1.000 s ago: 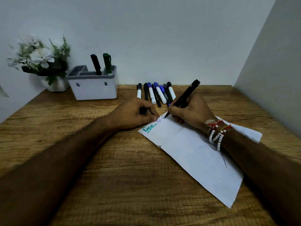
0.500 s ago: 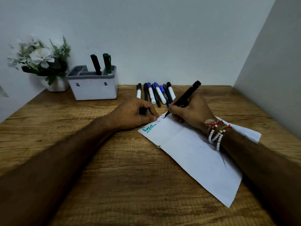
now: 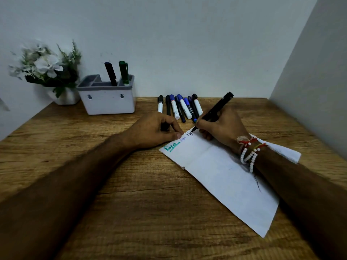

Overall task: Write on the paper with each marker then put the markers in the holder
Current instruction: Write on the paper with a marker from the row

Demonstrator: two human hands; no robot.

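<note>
- The right hand (image 3: 223,128) grips a black marker (image 3: 216,111) in a writing hold, its tip touching the far corner of the paper (image 3: 225,177) beside a few black letters.
- The left hand (image 3: 152,132) lies curled on the wooden table (image 3: 131,194), thumb and fingertips pressing the paper's far-left edge; a dark cap-like piece shows between its fingers (what it is cannot be told for sure).
- The paper lies at a slant, with a green word (image 3: 171,147) near its left corner and a faint blue word (image 3: 183,138) next to it.
- A row of markers (image 3: 178,107), black and blue caps, lies on the table just beyond the hands.
- The white holder (image 3: 108,99) stands well to the left near the wall, with a dark marker (image 3: 110,73) and a green marker (image 3: 123,72) upright in its back right compartments.
- A pot of white flowers (image 3: 47,70) sits just left of the holder.
- Beaded bracelets (image 3: 249,152) ring the right wrist.
</note>
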